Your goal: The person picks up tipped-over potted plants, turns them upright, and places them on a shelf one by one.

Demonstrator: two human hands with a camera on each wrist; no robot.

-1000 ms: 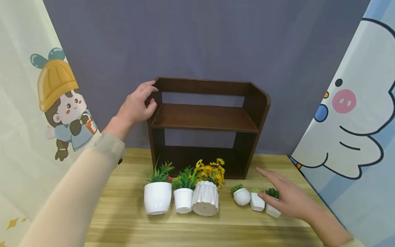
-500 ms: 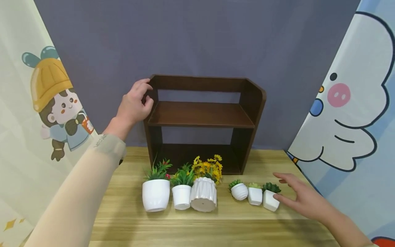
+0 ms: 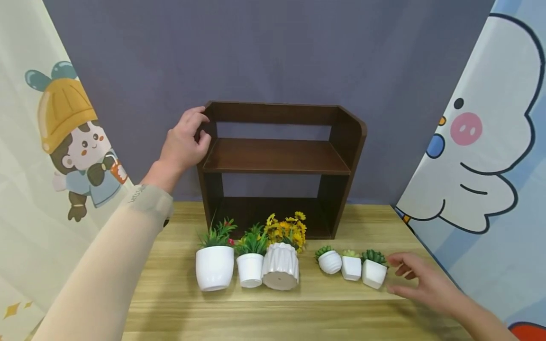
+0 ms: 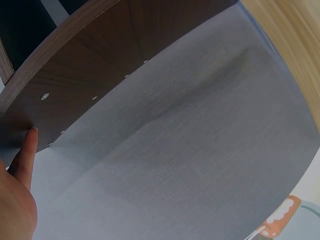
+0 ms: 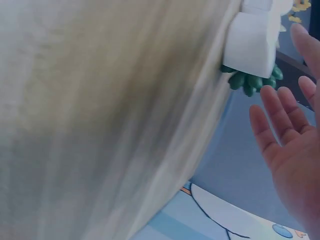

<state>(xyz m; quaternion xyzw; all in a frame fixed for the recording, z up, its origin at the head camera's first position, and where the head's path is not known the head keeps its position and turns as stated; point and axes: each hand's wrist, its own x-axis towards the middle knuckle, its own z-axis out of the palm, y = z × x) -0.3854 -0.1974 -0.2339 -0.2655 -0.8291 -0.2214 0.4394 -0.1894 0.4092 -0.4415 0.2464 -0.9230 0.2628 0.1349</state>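
My left hand (image 3: 183, 142) is at the upper left side of a dark brown two-tier shelf (image 3: 277, 156). In the left wrist view, a fingertip touches the shelf's outer side panel (image 4: 90, 55). My right hand (image 3: 426, 284) is just right of a small white pot (image 3: 374, 274) with a dark green succulent (image 3: 373, 256). Its fingers and thumb are parted towards the pot, with nothing held; contact is not visible. In the right wrist view, the fingers (image 5: 272, 110) are beside the green leaves (image 5: 250, 81). Two more small potted succulents, a ribbed round one (image 3: 330, 262) and an angular one (image 3: 351, 267), are further left.
Before the shelf are a large white pot with grassy leaves (image 3: 214, 268), a smaller white pot (image 3: 250, 270), and a fluted pot (image 3: 280, 266) with yellow flowers, tipped so its base shows. All are on a wooden table (image 3: 264, 319). Printed curtains flank both sides; a grey cloth (image 3: 277, 52) hangs behind.
My right hand has moved right and slightly down, from in front of the rightmost succulent to beside it. The left hand stays at the shelf. The whole view has shifted slightly.
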